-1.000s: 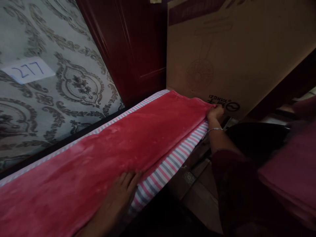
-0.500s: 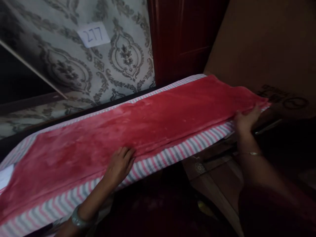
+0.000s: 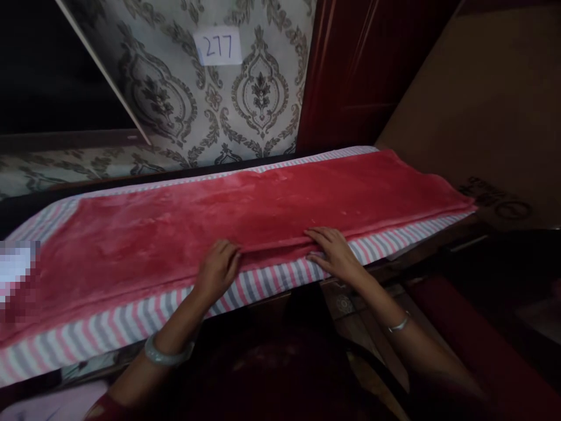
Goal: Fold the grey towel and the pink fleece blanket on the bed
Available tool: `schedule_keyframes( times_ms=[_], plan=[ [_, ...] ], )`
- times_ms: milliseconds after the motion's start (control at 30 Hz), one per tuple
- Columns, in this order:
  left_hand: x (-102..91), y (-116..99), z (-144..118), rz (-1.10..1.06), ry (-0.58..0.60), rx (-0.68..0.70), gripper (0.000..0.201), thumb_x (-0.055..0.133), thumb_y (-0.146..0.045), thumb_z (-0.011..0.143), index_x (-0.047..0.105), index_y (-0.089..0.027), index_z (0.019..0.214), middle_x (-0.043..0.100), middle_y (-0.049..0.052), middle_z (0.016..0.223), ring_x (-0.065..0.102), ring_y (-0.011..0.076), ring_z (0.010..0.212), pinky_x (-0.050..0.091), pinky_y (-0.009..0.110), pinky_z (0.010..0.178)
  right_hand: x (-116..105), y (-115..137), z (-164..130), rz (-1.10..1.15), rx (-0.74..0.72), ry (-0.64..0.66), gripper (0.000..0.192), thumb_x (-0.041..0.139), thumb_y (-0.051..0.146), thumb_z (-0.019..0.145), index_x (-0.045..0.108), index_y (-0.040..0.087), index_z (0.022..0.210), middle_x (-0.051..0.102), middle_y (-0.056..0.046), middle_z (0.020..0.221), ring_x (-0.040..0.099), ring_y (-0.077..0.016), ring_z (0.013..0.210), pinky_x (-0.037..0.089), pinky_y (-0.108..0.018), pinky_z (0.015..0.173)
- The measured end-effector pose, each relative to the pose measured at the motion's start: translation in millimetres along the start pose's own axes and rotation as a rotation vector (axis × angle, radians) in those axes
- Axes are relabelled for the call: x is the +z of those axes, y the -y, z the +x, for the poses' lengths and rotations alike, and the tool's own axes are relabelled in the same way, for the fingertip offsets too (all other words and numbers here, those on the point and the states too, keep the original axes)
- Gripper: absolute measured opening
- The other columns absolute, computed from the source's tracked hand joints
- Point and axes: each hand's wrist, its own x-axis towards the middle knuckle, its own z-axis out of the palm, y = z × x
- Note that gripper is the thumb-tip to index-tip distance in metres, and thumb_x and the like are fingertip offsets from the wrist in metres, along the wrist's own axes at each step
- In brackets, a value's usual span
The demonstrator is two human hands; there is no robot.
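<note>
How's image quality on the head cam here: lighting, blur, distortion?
Head view: dim and uneven, with the red blanket and patterned wall lit and the foreground below both hands nearly black; the left hand and right hand look slightly soft; a pixelated patch sits at the left edge; wide-angle bowing curves the striped mattress edge; no glare.

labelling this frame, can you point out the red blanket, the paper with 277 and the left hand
red blanket (image 3: 280,202), head view, middle of its top surface
paper with 277 (image 3: 218,46), head view, centre of the sheet
left hand (image 3: 218,270), head view, back of the hand
</note>
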Motion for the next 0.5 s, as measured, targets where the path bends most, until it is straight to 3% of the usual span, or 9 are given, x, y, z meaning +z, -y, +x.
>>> schedule_keyframes(
  times_ms=[200,333,500],
  plan=[
    [5.0,-1.6,-5.9,0.165,0.153,0.077,0.023,0.045,-0.017,0.096,0.067,-0.018,0.090,0.062,0.010,0.086,0.057,0.0247,0.083,0.047,0.037,0.074,15.9,-5.8,-1.8,-0.196,-0.002,-0.186,0.039,0.048,0.013,0.092,0.059,0.016,0.130,0.065,-0.016,0.120,0.058,-0.0290,0.110,0.047,-0.045,0.094],
    [5.6,-0.5,-8.7,0.182,0.095,0.100,0.024,0.043,-0.020,0.098,0.065,-0.017,0.089,0.062,0.010,0.087,0.056,0.0250,0.083,0.048,0.037,0.075,20.8,-9.9,-3.1,-0.242,0.033,-0.236,0.041,0.042,0.004,0.088,0.063,0.017,0.120,0.067,-0.014,0.111,0.059,-0.0268,0.100,0.050,-0.041,0.087],
    [2.7,-2.4,-9.0,0.140,0.076,0.097,0.019,0.049,-0.027,0.097,0.065,-0.016,0.098,0.063,0.010,0.093,0.057,0.0255,0.086,0.048,0.038,0.079,2.4,-16.5,-6.1,-0.171,-0.029,-0.231,0.035,0.041,0.007,0.092,0.067,0.018,0.113,0.067,-0.010,0.093,0.060,-0.0240,0.089,0.050,-0.038,0.081]
  ],
)
